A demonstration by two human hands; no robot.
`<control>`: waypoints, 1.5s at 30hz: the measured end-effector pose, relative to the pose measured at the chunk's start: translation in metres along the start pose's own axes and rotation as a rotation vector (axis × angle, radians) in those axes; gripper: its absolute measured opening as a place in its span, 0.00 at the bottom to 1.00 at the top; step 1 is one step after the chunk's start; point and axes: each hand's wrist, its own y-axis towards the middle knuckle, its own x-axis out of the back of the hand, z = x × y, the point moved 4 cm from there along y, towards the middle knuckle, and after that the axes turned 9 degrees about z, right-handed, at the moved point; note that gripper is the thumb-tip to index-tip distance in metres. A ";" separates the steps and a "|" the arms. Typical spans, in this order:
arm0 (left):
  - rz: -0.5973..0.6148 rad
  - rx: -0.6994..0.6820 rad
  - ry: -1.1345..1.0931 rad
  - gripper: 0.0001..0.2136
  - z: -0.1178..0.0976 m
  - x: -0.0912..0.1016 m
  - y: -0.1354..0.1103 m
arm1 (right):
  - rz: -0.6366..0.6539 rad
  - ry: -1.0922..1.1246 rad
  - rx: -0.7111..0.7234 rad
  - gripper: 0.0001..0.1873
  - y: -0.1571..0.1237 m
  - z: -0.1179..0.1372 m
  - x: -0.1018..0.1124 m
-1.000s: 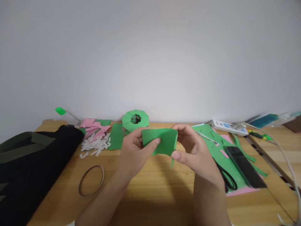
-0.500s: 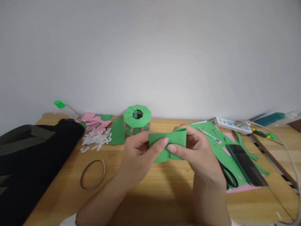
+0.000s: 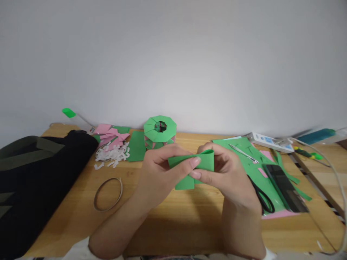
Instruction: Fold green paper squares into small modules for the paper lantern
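Note:
My left hand [image 3: 158, 173] and my right hand [image 3: 223, 173] both pinch a green paper piece [image 3: 204, 160] above the wooden table [image 3: 173, 216]. The paper is curled over at the top, and its lower flap hangs between my thumbs. Both thumbs press together at the paper's middle. Behind my hands stands a round green and pink paper model [image 3: 159, 130] with a hole in its top.
A black bag [image 3: 35, 180] lies at the left. Pink and green paper pieces [image 3: 110, 135], white scraps [image 3: 112, 155] and a thin ring [image 3: 107, 194] lie left of centre. At the right are green sheets [image 3: 244, 155], black scissors [image 3: 261, 202], a dark flat object [image 3: 284, 187], a white device [image 3: 268, 141] and a cable [image 3: 333, 173].
The flat green paper has been bent over into a curl. My thumbs have come together at its middle. The camera has tipped down a little.

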 end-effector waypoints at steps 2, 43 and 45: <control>0.002 -0.001 0.018 0.04 0.000 0.000 0.000 | 0.002 -0.001 -0.004 0.14 0.000 -0.001 0.000; 0.012 -0.070 0.150 0.06 -0.002 0.004 0.002 | -0.132 -0.156 0.155 0.06 -0.007 0.005 0.012; 0.051 -0.072 0.169 0.07 -0.002 0.003 0.004 | -0.127 -0.234 0.165 0.06 -0.008 0.007 0.013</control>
